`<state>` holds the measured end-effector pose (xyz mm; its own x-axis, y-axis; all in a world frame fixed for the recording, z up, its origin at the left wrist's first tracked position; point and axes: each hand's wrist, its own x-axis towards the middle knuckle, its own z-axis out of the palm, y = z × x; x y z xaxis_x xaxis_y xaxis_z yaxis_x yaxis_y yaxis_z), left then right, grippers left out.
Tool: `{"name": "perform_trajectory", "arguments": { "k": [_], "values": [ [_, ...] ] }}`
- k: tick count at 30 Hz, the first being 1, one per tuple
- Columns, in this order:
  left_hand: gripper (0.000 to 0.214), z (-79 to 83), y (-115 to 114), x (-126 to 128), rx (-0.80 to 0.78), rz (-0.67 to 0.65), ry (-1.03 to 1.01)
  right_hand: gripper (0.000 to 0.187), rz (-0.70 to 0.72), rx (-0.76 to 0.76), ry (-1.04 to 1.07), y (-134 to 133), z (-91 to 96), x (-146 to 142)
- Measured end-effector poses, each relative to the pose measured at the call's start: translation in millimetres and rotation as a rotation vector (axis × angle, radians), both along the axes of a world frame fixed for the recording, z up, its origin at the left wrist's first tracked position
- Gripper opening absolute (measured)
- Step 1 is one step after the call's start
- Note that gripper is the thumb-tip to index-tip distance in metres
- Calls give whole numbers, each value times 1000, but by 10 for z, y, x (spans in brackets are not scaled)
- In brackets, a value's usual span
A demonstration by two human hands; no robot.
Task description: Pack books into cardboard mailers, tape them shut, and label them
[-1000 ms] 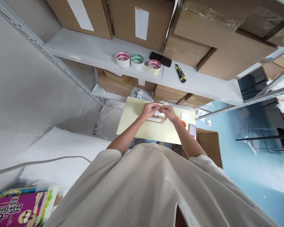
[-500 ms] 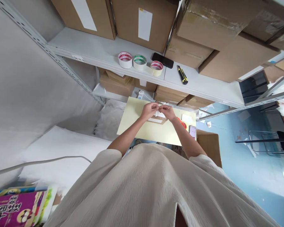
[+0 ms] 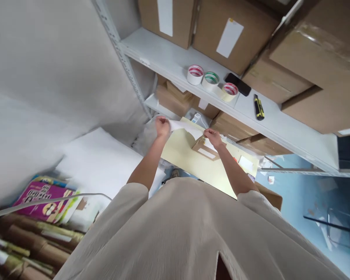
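Observation:
My left hand (image 3: 162, 126) is closed on one end of a white paper strip (image 3: 184, 127) and has drawn it out to the left, over the edge of the pale yellow table (image 3: 189, 161). My right hand (image 3: 212, 136) is closed on the strip's other end, right above a small brown cardboard box (image 3: 205, 148) with a white label that lies on the table. The strip stretches between the two hands.
A white shelf (image 3: 175, 64) carries three tape rolls (image 3: 211, 79), a black phone (image 3: 238, 84) and a yellow-black utility knife (image 3: 258, 107), with brown cartons above and below. White foam sheets (image 3: 100, 161) lie left. Books (image 3: 43, 198) and cardboard tubes sit lower left.
My hands were together over the small box; now the left hand has pulled away to the left with the white strip. My head has turned left, bringing the tubes into view.

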<state>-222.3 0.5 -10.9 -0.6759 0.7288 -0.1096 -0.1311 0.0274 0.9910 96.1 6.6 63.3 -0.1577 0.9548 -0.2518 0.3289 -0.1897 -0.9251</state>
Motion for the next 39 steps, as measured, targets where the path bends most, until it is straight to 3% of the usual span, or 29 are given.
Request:
{"name": "perform_trajectory", "arguments": {
  "k": [3, 7, 11, 15, 18, 23, 29, 33, 35, 37, 39],
  "values": [
    [34, 47, -242, -587, -133, 277, -14, 25, 122, 38, -48, 147, -44, -346],
    [31, 178, -701, -1145, -117, 497, -9, 20, 283, 50, -101, 255, -121, -887],
    [30, 305, -1129, -1449, -74, 689, -10, 18, 429, 67, -102, 255, -218, -1416],
    [26, 335, -1407, -1523, -68, 692, -47, 16, 519, 143, -151, 201, -326, -1851],
    [22, 310, -1493, -1427, -58, 615, -67, 22, 573, 208, -178, 151, -386, -2077],
    [16, 327, -1399, -1003, -72, 455, -163, 52, 701, 286, -232, 28, -387, -2184],
    [16, 427, -1021, -303, -56, 213, -216, 43, 711, 605, -374, -109, -239, -1923],
    [17, 483, -755, 143, -14, 4, -289, 12, 574, 651, -464, -83, -121, -1569],
    [14, 481, -642, 332, 3, -107, -311, 10, 433, 604, -454, -47, -63, -1337],
    [13, 453, -531, 483, 1, -134, -253, 9, 272, 527, -406, -14, 1, -1076],
    [19, 411, -410, 604, -31, -70, -126, 8, 137, 428, -339, 3, 68, -792]
  ]
}}
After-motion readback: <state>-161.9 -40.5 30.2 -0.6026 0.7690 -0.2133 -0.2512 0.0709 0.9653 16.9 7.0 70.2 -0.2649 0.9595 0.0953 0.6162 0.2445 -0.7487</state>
